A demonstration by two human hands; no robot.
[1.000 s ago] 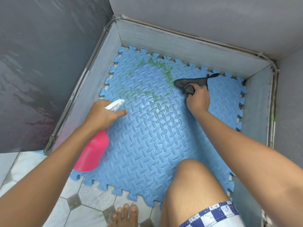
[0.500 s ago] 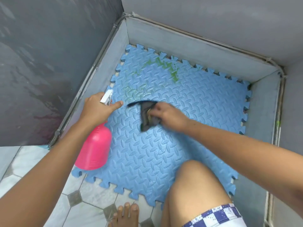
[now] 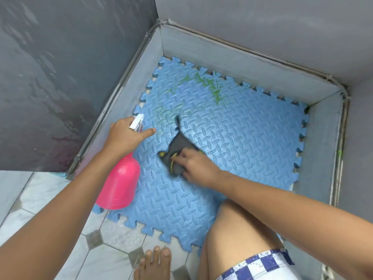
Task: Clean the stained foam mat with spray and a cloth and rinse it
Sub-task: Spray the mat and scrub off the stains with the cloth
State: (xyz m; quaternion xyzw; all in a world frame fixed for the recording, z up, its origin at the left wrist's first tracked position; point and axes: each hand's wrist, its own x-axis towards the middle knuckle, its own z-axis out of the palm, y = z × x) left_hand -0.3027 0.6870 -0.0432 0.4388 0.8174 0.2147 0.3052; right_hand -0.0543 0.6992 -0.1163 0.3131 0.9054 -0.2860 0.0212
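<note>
A blue foam mat with interlocking edges lies on the floor of a grey-walled corner. A green stain marks its far part, with fainter green near the left edge. My left hand holds a pink spray bottle by its white trigger head, forefinger stretched out over the mat's left side. My right hand presses a dark grey cloth with yellow trim onto the middle of the mat.
Low grey walls enclose the mat at the back, left and right. White floor tiles with small grey diamonds lie at the near left. My bare knee and toes are at the mat's near edge.
My right hand has dragged the cloth from the far right of the mat towards its middle and a little nearer. The left hand with the bottle has stayed in place.
</note>
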